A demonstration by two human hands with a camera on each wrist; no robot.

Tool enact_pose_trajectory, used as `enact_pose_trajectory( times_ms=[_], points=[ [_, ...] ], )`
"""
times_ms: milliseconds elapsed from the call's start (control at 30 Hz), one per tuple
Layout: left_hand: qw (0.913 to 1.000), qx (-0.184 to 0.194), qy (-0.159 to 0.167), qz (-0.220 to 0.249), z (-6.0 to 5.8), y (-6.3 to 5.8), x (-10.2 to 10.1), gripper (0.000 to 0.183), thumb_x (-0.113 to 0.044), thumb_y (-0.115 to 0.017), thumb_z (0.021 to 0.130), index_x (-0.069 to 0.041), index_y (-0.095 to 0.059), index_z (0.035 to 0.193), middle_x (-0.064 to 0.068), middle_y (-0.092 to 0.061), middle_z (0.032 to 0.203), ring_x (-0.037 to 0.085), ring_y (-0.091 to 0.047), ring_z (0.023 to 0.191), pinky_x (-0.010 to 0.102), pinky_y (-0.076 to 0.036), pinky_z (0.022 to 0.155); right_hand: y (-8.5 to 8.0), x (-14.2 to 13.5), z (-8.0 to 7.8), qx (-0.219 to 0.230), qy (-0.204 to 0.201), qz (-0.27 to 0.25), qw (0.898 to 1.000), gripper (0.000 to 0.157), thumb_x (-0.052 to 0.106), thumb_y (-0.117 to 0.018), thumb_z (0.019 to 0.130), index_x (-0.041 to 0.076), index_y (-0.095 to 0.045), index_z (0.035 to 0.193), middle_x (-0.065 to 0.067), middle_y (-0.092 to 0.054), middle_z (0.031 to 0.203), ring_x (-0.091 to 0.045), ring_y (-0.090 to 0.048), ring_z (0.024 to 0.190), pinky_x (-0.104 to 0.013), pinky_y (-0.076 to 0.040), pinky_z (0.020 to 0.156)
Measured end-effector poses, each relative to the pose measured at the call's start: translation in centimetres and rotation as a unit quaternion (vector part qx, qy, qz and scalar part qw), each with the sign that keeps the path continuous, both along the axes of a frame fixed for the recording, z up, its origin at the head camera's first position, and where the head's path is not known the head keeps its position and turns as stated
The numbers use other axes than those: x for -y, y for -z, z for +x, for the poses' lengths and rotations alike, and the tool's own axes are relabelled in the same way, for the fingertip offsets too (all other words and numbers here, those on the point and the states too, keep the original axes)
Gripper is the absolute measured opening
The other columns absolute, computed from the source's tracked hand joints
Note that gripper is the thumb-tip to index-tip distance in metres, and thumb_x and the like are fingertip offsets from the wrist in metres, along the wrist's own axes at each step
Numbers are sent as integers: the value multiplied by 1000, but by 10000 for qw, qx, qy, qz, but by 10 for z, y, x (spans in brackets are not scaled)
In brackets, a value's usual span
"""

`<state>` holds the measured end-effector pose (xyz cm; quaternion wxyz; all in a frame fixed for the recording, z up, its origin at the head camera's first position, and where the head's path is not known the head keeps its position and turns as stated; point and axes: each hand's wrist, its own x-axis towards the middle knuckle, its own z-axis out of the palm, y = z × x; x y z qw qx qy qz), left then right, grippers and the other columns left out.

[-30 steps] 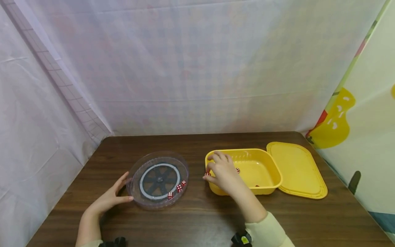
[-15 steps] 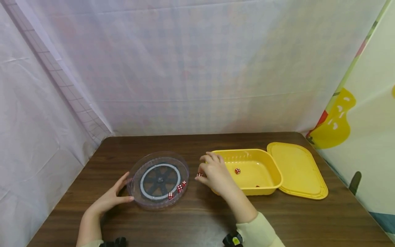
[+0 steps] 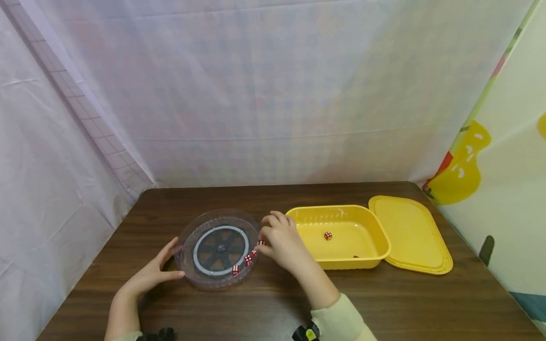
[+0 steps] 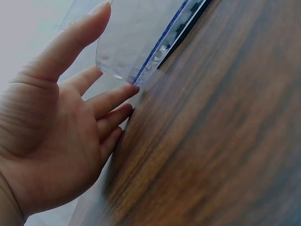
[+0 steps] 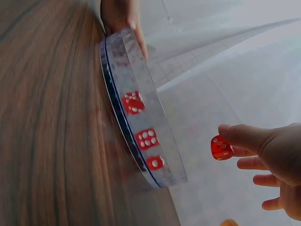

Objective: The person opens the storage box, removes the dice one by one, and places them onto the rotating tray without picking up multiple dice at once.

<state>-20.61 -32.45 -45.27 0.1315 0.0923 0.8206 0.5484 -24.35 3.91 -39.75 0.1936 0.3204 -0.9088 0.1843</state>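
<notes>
A round clear plastic dish (image 3: pixel 200 282) with a dark spoked pattern and a pale ring stands at the left. Against its right side lie three red dice with white dots, one a die (image 5: pixel 147 139) showing six. My left hand (image 3: pixel 147 278) spreads thumb and fingers at the dish's left edge; its fingertips reach the clear wall in the left wrist view. My right hand (image 3: pixel 283 245) pinches another red die (image 5: pixel 221 148) between thumb and finger at the dish's right rim. The yellow tub (image 3: pixel 341 264) is just right of that hand, holding a red die (image 3: pixel 328 236).
Low in the tub, a bit of another red piece (image 3: pixel 356 256) shows near the front wall. A yellow lid (image 3: pixel 411 237) lies flat right of the tub, close against it. Pale curtains (image 3: pixel 256 94) hang behind and beside the brown wooden table (image 3: pixel 239 317).
My right hand has carried the pinched die leftward from over the tub to the dish's right rim, uncovering the tub's left end. My left hand and the dish stay put.
</notes>
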Motion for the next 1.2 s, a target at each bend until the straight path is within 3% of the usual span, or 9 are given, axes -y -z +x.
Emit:
enact_pose_trajectory(
  times_ms=[800,1200],
  points=[
    [10000,41,8,12,6,-2,3,99,-14,-71,86,-11,-1,154,29,-12,153,49,5,139,73,2,99,16,40,4,507,101,-20,9987,22,35,-81,76,17,-69,76,-7,-60,114,-33,-44,122,-51,-34,101],
    [10000,-18,-30,42,7,-2,2,97,-13,-71,85,-11,-3,154,29,-14,153,48,3,139,72,2,100,31,48,6,100,-14,-7,9999,22,37,-80,76,18,-70,80,-8,-60,118,-32,-46,122,-49,-33,102]
  ],
)
